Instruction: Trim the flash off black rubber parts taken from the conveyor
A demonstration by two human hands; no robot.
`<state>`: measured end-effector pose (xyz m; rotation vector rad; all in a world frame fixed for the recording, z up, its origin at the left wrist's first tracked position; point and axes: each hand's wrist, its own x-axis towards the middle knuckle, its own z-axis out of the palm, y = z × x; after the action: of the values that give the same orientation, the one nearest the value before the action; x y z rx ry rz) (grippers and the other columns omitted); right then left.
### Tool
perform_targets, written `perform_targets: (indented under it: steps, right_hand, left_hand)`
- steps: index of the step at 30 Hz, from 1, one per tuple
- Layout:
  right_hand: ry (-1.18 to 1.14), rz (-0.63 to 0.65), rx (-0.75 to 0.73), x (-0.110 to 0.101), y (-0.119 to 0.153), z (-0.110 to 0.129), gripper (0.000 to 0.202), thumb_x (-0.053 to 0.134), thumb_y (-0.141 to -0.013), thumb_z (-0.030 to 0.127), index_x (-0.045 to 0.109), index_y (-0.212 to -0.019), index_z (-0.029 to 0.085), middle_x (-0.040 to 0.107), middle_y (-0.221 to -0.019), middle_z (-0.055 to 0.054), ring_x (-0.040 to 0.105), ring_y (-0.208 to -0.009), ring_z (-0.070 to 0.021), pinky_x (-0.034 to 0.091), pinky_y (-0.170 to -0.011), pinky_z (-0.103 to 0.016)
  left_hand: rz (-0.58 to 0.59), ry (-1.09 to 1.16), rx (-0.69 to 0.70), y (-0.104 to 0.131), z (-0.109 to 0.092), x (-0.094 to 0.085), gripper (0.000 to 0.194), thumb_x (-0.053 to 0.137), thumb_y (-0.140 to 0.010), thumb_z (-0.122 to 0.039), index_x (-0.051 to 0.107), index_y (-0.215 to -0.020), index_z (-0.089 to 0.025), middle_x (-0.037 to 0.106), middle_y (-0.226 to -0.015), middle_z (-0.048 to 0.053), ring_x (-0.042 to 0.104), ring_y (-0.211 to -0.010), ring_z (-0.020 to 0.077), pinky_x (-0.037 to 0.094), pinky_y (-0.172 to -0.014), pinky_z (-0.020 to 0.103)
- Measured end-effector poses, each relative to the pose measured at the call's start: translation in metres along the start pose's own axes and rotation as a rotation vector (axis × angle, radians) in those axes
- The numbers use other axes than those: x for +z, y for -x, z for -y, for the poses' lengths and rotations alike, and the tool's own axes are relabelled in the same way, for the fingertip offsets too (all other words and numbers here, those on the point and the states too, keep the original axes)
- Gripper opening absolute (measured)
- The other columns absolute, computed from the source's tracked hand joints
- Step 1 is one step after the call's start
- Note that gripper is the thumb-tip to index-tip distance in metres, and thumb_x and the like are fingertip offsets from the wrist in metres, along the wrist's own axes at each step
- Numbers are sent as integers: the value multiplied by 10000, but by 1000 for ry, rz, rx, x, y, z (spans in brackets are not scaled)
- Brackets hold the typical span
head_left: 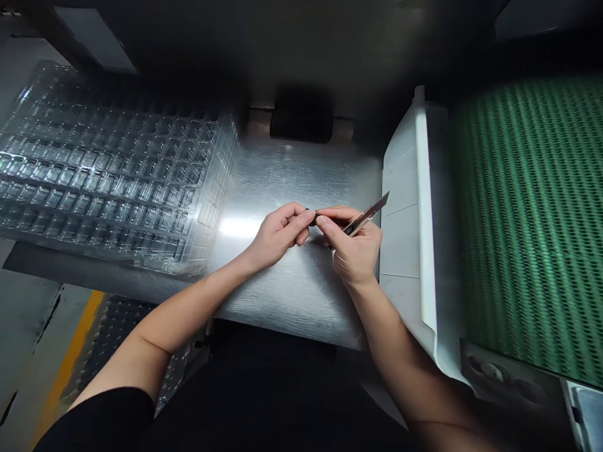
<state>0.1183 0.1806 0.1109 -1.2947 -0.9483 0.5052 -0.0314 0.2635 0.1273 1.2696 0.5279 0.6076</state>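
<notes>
In the head view, the left hand (279,235) pinches a small black part (313,218) between thumb and fingers. The right hand (355,248) meets it there, thumb and fingertips on the same part, while also gripping a knife (362,220) whose blade points up and away from the part. The part sits between the hands, above the metal table (292,298).

Handling of the part looks to be under way; fingers cover most of it, so what is done and what is left cannot be told.

To the left stand clear trays (108,169), stacked, with rows of pockets; glare hides whether these hold anything. A white guard (400,232) and green belt (532,232) are on the right.
</notes>
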Motion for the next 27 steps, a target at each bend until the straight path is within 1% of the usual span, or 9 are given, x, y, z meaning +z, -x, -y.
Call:
perform_targets:
  steps: [3, 6, 9, 13, 17, 19, 23, 25, 27]
  right_hand:
    - [-62, -59, 108, 1, 1, -4, 230, 921, -878, 423, 835, -949, 222, 757, -857, -41, 677, -720, -197, 524, -601, -304]
    - [-172, -98, 201, 4, 0, -5, 316, 960, -826, 458, 807, -910, 194, 706, -763, -21, 549, -571, -136, 400, -482, -248]
    - [-257, -87, 282, 7, -1, -3, 375, 983, -786, 479, 767, -882, 188, 697, -729, -11, 419, -484, -95, 294, -427, -230]
    - [-329, -24, 318, 10, -1, 0, 394, 978, -803, 483, 724, -883, 193, 714, -735, -12, 348, -442, -74, 252, -405, -228]
    - [-359, 22, 329, 10, 1, 0, 397, 965, -840, 490, 701, -884, 197, 703, -729, -1, 335, -439, -69, 240, -402, -225]
    - [-357, 25, 347, 9, 2, 0, 418, 976, -827, 508, 700, -877, 198, 706, -731, -3, 342, -440, -70, 242, -401, -225]
    - [-333, 62, 355, 8, 1, 0, 418, 980, -823, 513, 714, -861, 192, 715, -732, -14, 379, -462, -82, 270, -428, -230]
    - [-277, 87, 327, 7, 1, -1, 400, 953, -858, 523, 731, -879, 191, 716, -736, -18, 423, -495, -99, 312, -461, -238]
    - [-162, 90, 264, 5, 1, -2, 380, 892, -922, 551, 756, -929, 197, 723, -764, -24, 503, -550, -127, 374, -507, -256]
  left_hand:
    - [-21, -66, 55, 0, 2, -1, 433, 641, -1058, -609, 605, -945, -193, 548, -658, -44, 464, -592, 97, 368, -599, 238]
    - [-41, -185, 129, 1, 5, -3, 360, 620, -1087, -552, 624, -1023, -198, 543, -685, -47, 493, -635, 110, 376, -635, 250]
    - [-74, -266, 165, 2, 7, -4, 339, 598, -1100, -534, 654, -1143, -203, 559, -719, -39, 523, -671, 126, 391, -663, 265]
    - [-107, -266, 171, 2, 7, -4, 342, 615, -1094, -508, 701, -1193, -192, 639, -789, -6, 574, -706, 134, 433, -693, 271]
    - [-145, -190, 154, 0, 7, -2, 317, 721, -1033, -483, 747, -1122, -179, 736, -903, 35, 609, -714, 126, 474, -692, 260]
    - [-153, -140, 135, -1, 5, -1, 327, 765, -999, -494, 755, -1068, -175, 743, -867, 34, 598, -685, 120, 470, -660, 250]
    - [-142, -72, 81, -3, -3, -2, 369, 803, -959, -528, 737, -964, -165, 655, -662, -8, 525, -580, 98, 394, -562, 225]
    - [-139, -35, 42, -5, -6, -4, 381, 821, -939, -528, 715, -920, -162, 613, -612, -25, 459, -523, 80, 331, -510, 219]
    - [-144, 9, 2, -6, -7, -6, 388, 832, -924, -526, 699, -908, -162, 595, -602, -31, 393, -488, 65, 263, -472, 219]
